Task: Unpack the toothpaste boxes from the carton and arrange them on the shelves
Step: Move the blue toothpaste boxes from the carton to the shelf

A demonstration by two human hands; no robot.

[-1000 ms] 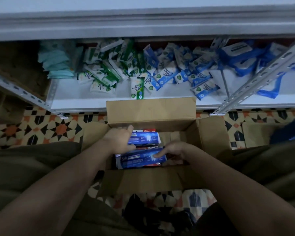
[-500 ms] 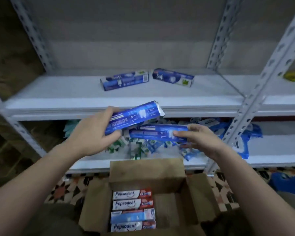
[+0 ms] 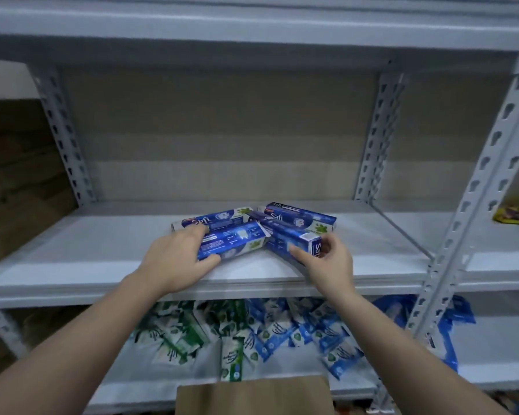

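Observation:
Several blue Safi toothpaste boxes lie on the grey middle shelf. My left hand grips the near-left box at its left end, thumb under its front edge. My right hand pinches the near end of the near-right box, which lies angled away. Behind them rest two more boxes, one at the back left and one at the back right. Only a flap of the brown carton shows at the bottom edge.
The lower shelf holds a heap of green and blue-white sachet packs. Perforated grey uprights stand to the right of my right hand. A yellow packet lies on the neighbouring shelf at far right.
Both hands lifted a blue box each out of the carton, carried them up, and now set them down on the middle shelf in front of the two boxes lying there.

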